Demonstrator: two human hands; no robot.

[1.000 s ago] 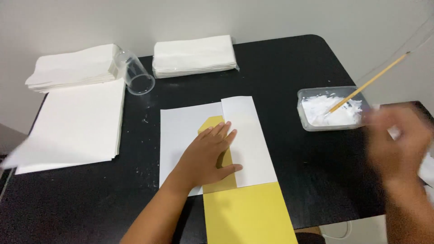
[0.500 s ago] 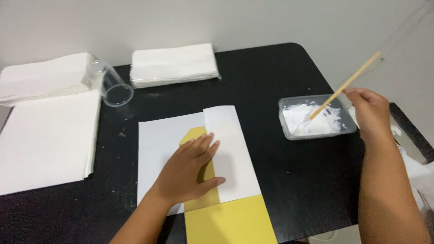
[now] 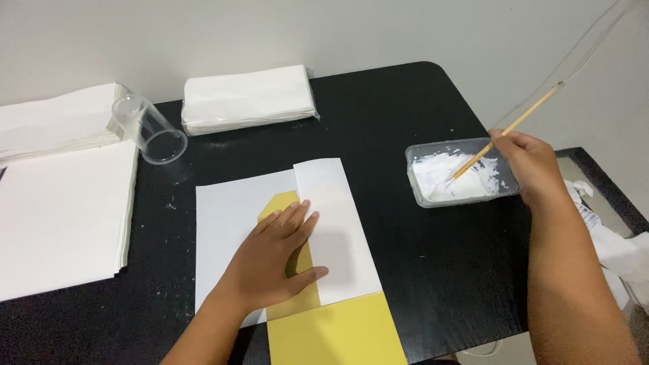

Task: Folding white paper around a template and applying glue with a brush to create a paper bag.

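With the left hand [image 3: 274,263] flat, fingers spread, pinning the white fold [image 3: 334,230] over the yellow sheet [image 3: 338,331] on the tabletop [image 3: 405,108], the right hand [image 3: 531,162], fingers gripping the brush [image 3: 503,132], should load paste lightly from the tray [image 3: 463,192].

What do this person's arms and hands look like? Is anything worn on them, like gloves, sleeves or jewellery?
Both are bare. The left hand and right hand have no gloves, rings or watch showing, and both forearms are uncovered as far as the picture's lower edge, with no sleeve in view.
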